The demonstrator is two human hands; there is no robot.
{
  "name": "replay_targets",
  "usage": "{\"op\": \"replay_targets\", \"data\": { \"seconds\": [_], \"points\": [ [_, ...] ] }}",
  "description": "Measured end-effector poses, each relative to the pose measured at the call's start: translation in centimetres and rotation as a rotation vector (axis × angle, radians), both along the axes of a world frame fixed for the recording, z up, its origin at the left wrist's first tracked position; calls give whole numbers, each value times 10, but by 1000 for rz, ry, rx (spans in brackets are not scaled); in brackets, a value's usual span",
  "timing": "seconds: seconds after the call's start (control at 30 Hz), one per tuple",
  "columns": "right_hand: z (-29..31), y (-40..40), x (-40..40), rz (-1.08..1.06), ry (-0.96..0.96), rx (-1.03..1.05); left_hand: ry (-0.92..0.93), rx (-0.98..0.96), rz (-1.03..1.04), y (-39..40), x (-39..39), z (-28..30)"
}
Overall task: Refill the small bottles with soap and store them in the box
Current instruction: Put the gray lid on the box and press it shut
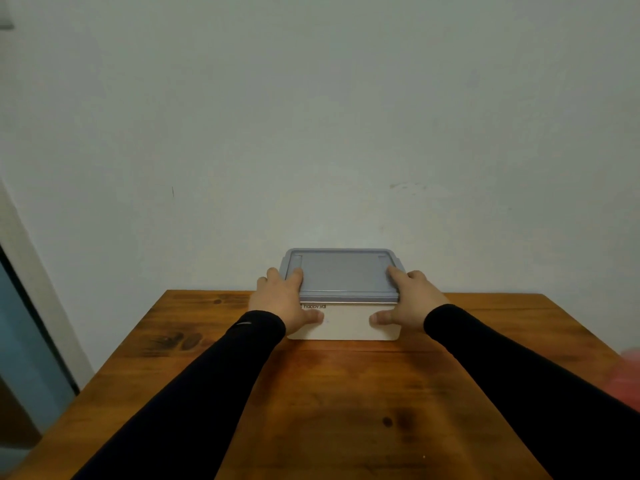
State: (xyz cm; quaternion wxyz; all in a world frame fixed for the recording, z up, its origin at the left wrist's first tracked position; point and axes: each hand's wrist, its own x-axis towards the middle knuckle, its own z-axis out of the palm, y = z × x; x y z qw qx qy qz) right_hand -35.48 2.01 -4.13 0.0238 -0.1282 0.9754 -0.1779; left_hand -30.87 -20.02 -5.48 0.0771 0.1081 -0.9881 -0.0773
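a: so where are we at? the box sits at the far edge of the table, right up near the wall, grey lid on it.

b: yep, and we've got both hands on it. left hand wraps the left end, fingers curled over the lid's edge, thumb on the near face. right hand mirrors that on the right end. so both are grasping the box, nothing loose.

a: how do we reckon it handles?

b: looks like stiff plastic, white body, smooth sides, so probably a bit slippery. can't tell the weight since we can't see inside. no bottles or soap in view either. we'd guess taking it by the two short ends, like now, is the safe hold, and the lid's corners look like the spots to pry it off.

a: and the surface?

b: glossy brown wood with dark knots, so the box would likely slide easily toward us. plain pale wall behind, a doorframe off to the left, and a blurry red thing at the right edge, can't tell what.
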Motion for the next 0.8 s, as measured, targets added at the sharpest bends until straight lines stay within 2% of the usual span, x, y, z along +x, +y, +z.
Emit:
{"op": "replay_targets", "data": {
  "seconds": [0.37, 0.8],
  "points": [
    [23, 17, 50, 2, 20, -5, 13, 14, 3, 14, 47, 34],
    [58, 94, 192, -9, 95, -93, 28, 43, -110, 78, 158, 72]
  ]
}}
